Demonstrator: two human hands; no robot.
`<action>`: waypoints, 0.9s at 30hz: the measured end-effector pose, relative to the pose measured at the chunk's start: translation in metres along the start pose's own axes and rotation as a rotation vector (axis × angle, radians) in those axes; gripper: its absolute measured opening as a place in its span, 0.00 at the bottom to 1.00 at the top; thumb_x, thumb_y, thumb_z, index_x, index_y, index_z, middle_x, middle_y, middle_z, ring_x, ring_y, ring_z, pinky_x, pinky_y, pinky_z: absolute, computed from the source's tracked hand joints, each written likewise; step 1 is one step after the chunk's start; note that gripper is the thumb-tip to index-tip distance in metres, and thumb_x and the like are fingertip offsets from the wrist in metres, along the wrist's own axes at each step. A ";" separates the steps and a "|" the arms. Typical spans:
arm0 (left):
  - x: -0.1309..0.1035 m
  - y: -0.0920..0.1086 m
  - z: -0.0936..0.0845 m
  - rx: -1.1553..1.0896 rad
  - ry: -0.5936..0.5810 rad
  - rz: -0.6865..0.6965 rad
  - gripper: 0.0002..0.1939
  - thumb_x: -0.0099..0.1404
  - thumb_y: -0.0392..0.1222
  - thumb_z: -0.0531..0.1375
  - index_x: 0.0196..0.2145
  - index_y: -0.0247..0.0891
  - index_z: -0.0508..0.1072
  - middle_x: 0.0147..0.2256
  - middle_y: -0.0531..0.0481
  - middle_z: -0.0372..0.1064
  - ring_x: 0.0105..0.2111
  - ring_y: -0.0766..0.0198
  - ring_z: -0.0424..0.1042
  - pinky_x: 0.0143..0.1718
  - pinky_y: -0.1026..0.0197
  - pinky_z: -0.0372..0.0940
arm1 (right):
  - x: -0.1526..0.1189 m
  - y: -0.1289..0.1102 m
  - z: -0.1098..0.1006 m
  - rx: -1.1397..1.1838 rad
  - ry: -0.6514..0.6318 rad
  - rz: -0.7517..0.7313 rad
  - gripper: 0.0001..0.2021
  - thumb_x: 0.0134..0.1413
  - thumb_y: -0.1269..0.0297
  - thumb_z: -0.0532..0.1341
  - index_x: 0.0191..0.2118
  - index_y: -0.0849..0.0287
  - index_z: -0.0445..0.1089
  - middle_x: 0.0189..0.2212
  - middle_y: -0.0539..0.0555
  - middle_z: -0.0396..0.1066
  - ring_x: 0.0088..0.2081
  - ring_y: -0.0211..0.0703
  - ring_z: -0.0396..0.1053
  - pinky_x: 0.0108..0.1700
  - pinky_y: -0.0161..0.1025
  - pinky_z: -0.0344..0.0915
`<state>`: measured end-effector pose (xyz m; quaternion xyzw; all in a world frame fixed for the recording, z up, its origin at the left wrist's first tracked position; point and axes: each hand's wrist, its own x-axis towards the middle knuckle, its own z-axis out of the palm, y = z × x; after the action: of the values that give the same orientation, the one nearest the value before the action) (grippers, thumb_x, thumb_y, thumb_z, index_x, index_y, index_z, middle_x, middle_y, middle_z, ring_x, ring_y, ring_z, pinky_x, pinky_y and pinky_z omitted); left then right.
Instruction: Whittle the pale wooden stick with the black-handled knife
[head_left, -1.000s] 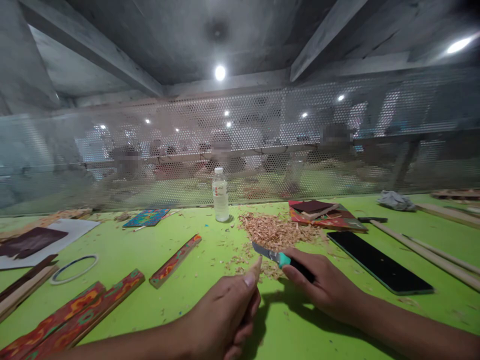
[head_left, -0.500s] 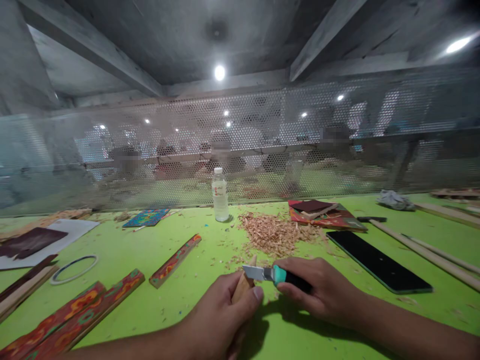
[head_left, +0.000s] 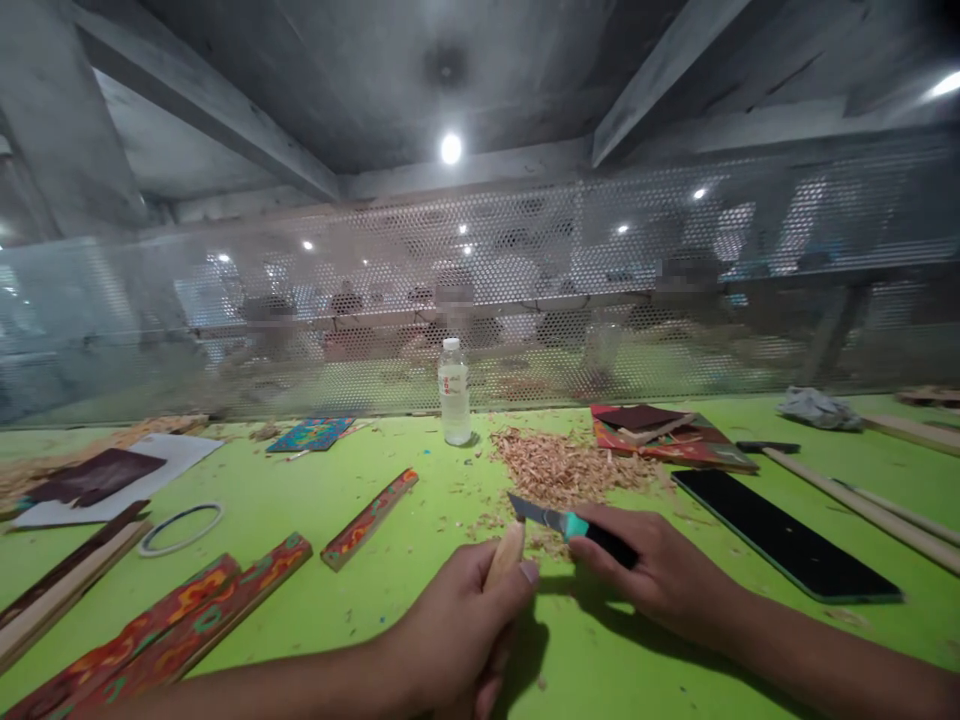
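Observation:
Near the bottom centre, my left hand (head_left: 465,625) is closed round a pale wooden piece (head_left: 507,553), whose tip sticks up past the thumb. My right hand (head_left: 649,570) grips the black and teal handle of a utility knife (head_left: 576,527). The knife's blade points left, just above the wooden tip, with a small gap that seems to lie between them. Behind both hands a heap of wood shavings (head_left: 562,465) lies on the green table (head_left: 405,610). The lower part of the wooden piece is hidden in my left hand.
A water bottle (head_left: 454,395) stands behind the shavings. To the right lie a black phone (head_left: 784,535) and a hammer (head_left: 847,492). Painted wooden strips (head_left: 180,635), a white ring (head_left: 181,528) and dark sandpaper (head_left: 101,476) are on the left. A perforated screen (head_left: 360,370) borders the back.
The knife blade has lifted off the wooden piece and now points up and left. My right hand has moved slightly away from my left. The whole view has shifted a little.

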<state>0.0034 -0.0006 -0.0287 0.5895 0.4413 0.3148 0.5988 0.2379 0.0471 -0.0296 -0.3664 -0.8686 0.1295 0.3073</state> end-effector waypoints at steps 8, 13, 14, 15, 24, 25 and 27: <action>-0.001 -0.002 0.001 0.036 -0.012 0.032 0.18 0.70 0.59 0.55 0.34 0.41 0.63 0.11 0.65 0.54 0.07 0.73 0.50 0.06 0.72 0.47 | -0.003 0.000 0.003 -0.008 -0.087 -0.052 0.17 0.66 0.47 0.55 0.37 0.55 0.71 0.27 0.49 0.71 0.28 0.38 0.67 0.32 0.37 0.60; -0.002 0.004 0.002 0.081 -0.030 0.015 0.16 0.69 0.54 0.57 0.31 0.42 0.62 0.12 0.65 0.54 0.07 0.74 0.51 0.07 0.73 0.48 | 0.003 0.008 -0.001 -0.044 0.053 0.111 0.21 0.70 0.46 0.49 0.37 0.56 0.70 0.29 0.51 0.73 0.29 0.42 0.69 0.32 0.39 0.60; -0.002 0.004 0.002 0.084 -0.033 0.006 0.16 0.69 0.55 0.57 0.30 0.42 0.61 0.11 0.65 0.54 0.07 0.74 0.51 0.06 0.73 0.47 | 0.004 0.009 -0.002 -0.053 0.079 0.137 0.21 0.70 0.46 0.49 0.38 0.56 0.70 0.30 0.52 0.74 0.30 0.43 0.70 0.32 0.39 0.60; -0.001 0.005 0.001 0.082 -0.038 -0.003 0.17 0.70 0.56 0.55 0.30 0.43 0.61 0.11 0.64 0.54 0.07 0.72 0.52 0.05 0.72 0.48 | 0.005 0.009 -0.003 -0.059 0.091 0.149 0.20 0.69 0.46 0.50 0.38 0.56 0.70 0.30 0.52 0.74 0.31 0.44 0.70 0.32 0.39 0.60; 0.004 -0.001 -0.004 0.052 -0.058 -0.017 0.19 0.69 0.59 0.55 0.30 0.42 0.61 0.11 0.62 0.56 0.07 0.71 0.54 0.06 0.71 0.48 | 0.003 0.004 -0.001 -0.023 0.020 0.085 0.19 0.69 0.47 0.52 0.33 0.56 0.66 0.26 0.49 0.70 0.28 0.40 0.66 0.32 0.37 0.58; 0.004 -0.001 -0.005 0.047 -0.064 -0.021 0.19 0.69 0.59 0.55 0.30 0.42 0.62 0.11 0.62 0.57 0.07 0.70 0.55 0.06 0.70 0.48 | 0.002 0.004 -0.001 -0.017 0.006 0.072 0.19 0.69 0.47 0.52 0.33 0.56 0.66 0.26 0.49 0.69 0.28 0.39 0.66 0.32 0.37 0.59; 0.005 -0.001 -0.005 0.038 -0.073 -0.029 0.19 0.69 0.60 0.55 0.32 0.42 0.62 0.10 0.62 0.57 0.07 0.69 0.55 0.06 0.70 0.49 | 0.001 0.003 -0.001 -0.002 -0.039 0.037 0.19 0.68 0.47 0.52 0.33 0.56 0.67 0.26 0.48 0.69 0.28 0.38 0.66 0.32 0.36 0.59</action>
<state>0.0010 0.0057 -0.0296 0.6053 0.4338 0.2760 0.6077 0.2400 0.0501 -0.0299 -0.3803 -0.8677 0.1414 0.2873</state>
